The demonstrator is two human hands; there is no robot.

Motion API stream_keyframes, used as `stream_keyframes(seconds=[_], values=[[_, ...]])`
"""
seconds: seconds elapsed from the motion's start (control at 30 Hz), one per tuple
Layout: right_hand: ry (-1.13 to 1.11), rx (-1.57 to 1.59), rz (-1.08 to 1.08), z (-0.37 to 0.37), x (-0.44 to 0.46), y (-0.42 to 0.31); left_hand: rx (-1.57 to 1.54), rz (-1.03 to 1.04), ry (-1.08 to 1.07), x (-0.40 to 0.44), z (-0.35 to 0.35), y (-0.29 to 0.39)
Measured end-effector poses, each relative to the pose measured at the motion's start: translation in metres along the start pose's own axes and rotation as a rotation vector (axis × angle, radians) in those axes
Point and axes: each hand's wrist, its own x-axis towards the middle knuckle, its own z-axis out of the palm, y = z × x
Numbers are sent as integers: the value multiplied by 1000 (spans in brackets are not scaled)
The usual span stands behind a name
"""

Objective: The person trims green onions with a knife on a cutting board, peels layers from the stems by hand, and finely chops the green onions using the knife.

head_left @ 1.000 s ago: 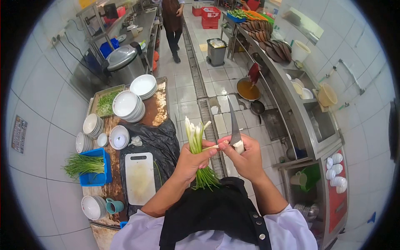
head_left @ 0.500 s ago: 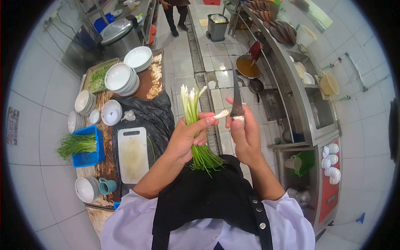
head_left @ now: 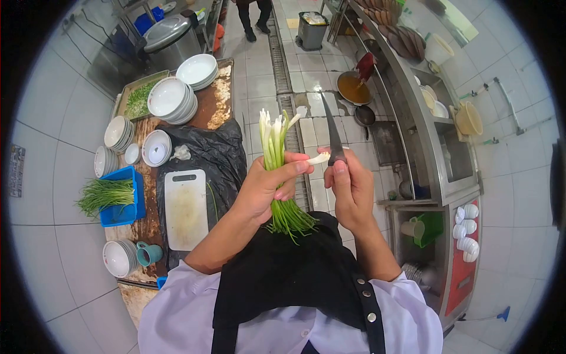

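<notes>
A bunch of green onions (head_left: 277, 154) is wrapped in my left hand (head_left: 268, 189), white ends up and green tops hanging down over the black apron. One white onion end (head_left: 319, 159) sticks out sideways between my left thumb and forefinger. My right hand (head_left: 352, 192) is closed around a knife (head_left: 334, 131), its dark blade pointing up and away from me. The blade's base is right beside the tip of that onion end; whether they touch I cannot tell. My fingers hide most of the knife's handle.
At left, a table holds a white cutting board (head_left: 186, 210) on black plastic (head_left: 227, 159), stacked bowls (head_left: 170, 99), a teal mug (head_left: 150, 253) and a blue basket (head_left: 138, 197) of greens. A metal counter (head_left: 451, 189) runs along the right. Another person (head_left: 253, 17) stands far ahead.
The knife has tilted and the onion end now sits beside the base of its blade. A white bit at my right thumb no longer shows. The view has shifted slightly.
</notes>
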Motion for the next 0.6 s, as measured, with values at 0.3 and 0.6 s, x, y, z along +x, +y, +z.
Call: stream_keyframes(seconds=[0.3, 0.6], values=[[22, -8, -20, 0, -4, 2, 10, 4, 15, -1, 1, -1], [23, -122, -99, 0, -6, 7, 37, 15, 25, -3, 2, -1]])
